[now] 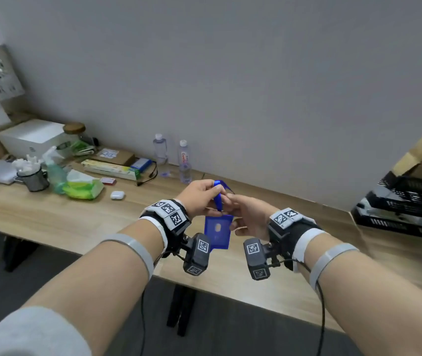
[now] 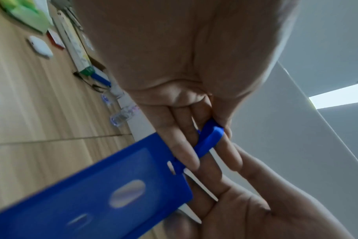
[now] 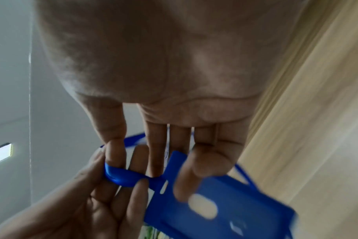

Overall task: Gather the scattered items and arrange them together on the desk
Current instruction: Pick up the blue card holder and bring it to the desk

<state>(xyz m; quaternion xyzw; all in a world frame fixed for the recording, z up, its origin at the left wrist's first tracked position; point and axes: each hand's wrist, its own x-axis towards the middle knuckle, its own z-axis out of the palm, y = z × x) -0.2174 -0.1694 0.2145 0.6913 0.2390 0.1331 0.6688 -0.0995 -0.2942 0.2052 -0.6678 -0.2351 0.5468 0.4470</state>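
Both hands meet above the near edge of the surface: the left hand pinches the blue strap of a blue card holder, which dangles in mid-air, while the right hand holds the strap with thumb and forefinger. Bare wood lies below; a white earbud case, wipes pack and bottles crowd the far-left edge.

Left hand pinches blue strap; badge holder hangs below, blurred.
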